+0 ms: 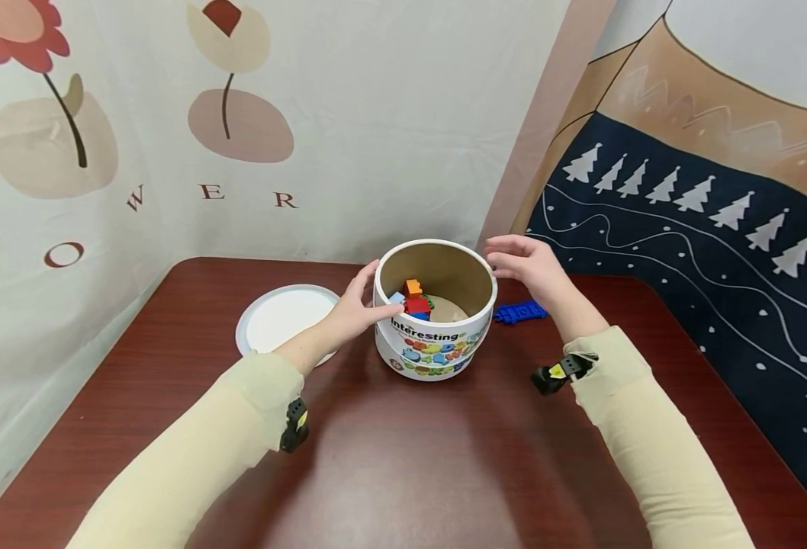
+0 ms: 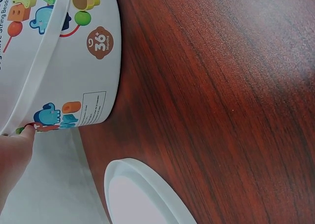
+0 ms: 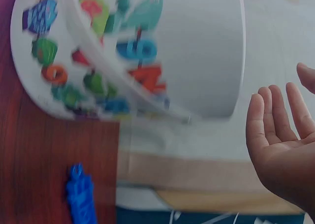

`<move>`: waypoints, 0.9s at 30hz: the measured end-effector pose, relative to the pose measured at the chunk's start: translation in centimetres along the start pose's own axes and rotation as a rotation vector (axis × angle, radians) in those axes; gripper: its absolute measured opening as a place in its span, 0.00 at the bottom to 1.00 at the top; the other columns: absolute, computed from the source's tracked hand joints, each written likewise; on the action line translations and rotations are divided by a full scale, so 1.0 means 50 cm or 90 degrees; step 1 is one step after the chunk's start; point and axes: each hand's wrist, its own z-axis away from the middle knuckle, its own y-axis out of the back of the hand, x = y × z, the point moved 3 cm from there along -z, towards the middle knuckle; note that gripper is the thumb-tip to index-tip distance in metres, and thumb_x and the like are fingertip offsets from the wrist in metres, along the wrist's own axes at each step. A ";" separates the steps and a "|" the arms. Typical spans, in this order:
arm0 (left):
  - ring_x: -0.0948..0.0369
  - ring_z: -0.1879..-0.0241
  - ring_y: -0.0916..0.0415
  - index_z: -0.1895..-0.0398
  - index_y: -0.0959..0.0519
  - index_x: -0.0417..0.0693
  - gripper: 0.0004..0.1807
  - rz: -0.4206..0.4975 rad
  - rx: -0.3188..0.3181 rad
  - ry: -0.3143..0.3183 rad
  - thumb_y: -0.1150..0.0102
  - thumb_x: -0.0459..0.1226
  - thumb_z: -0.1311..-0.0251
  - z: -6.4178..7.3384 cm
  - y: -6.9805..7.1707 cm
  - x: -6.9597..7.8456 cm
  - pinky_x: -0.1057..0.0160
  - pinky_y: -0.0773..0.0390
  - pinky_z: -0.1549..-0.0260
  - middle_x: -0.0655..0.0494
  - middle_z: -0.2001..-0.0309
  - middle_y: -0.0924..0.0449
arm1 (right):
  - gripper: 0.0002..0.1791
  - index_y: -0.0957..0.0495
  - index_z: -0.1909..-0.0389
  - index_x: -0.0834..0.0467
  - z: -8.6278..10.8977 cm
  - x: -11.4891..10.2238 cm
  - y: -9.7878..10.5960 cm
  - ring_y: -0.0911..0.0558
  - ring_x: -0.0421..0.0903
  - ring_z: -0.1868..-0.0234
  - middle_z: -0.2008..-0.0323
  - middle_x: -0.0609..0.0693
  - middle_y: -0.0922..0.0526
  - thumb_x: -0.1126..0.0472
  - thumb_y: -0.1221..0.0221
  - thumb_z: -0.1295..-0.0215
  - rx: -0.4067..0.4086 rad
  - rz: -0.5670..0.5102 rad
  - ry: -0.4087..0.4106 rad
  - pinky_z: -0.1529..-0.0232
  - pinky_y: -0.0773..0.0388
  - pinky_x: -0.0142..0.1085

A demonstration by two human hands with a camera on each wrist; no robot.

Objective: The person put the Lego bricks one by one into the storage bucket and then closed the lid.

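A white round bucket printed with "Interesting" and colourful toy pictures stands upright on the table. Inside, at its left, lie several toy bricks, among them an orange brick and a red brick. My left hand rests against the bucket's left side, its thumb by the front rim and its fingers spread along the outer wall. Over by the right rim is my right hand, palm inward. In the right wrist view the right hand has extended fingers, stands apart from the bucket and holds nothing.
To the left of the bucket a round white lid lies flat. A blue plastic piece lies on the table just right of the bucket. Behind the dark red table hang a flower-printed cloth and a navy tree-patterned cloth.
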 end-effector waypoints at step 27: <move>0.49 0.29 0.52 0.27 0.55 0.48 0.46 0.012 0.002 -0.010 0.38 0.36 0.44 0.000 -0.001 -0.004 0.48 0.44 0.32 0.46 0.29 0.51 | 0.38 0.48 0.30 0.65 -0.016 0.283 0.138 0.47 0.64 0.30 0.30 0.67 0.47 0.61 0.43 0.37 -0.002 0.198 -0.174 0.30 0.48 0.56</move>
